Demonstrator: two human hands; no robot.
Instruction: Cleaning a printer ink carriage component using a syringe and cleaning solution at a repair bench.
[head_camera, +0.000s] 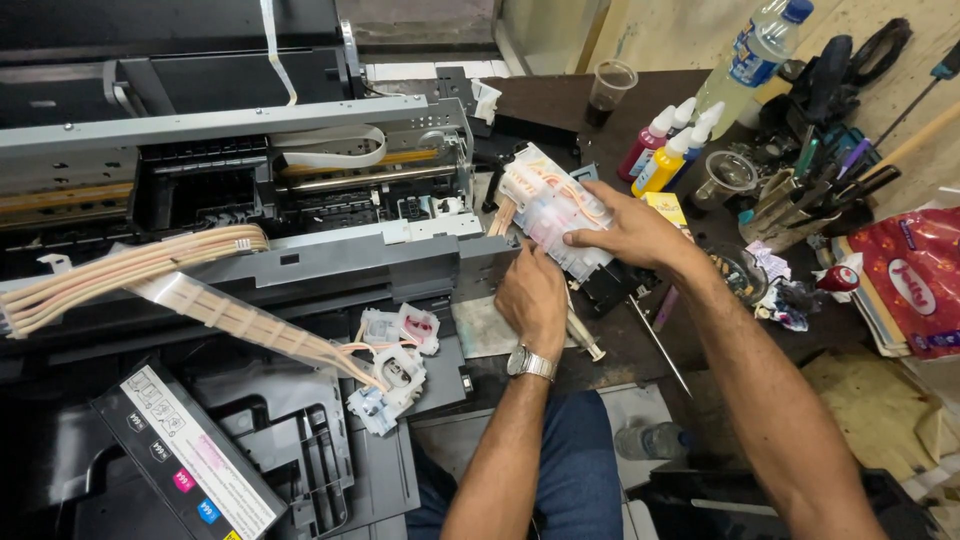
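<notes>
Both our hands on the clear ink tank block beside the opened printer.

Our right hand (625, 232) pinches the clear ink tank block (553, 208) from above; our left hand (532, 297) closes on its lower end, over the bench (640, 350), just right of the printer (250, 200).

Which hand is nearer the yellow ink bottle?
Right. The right hand lies on the ink tank block just below the yellow ink bottle; the left hand is lower, farther away.

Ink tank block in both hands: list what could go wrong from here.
1. The ink tank block is held tilted by the right hand and left hand; ink might leak onto the open printer.
2. Its tube bundle could snag or pull loose.
3. The syringe beneath could be knocked.
</notes>
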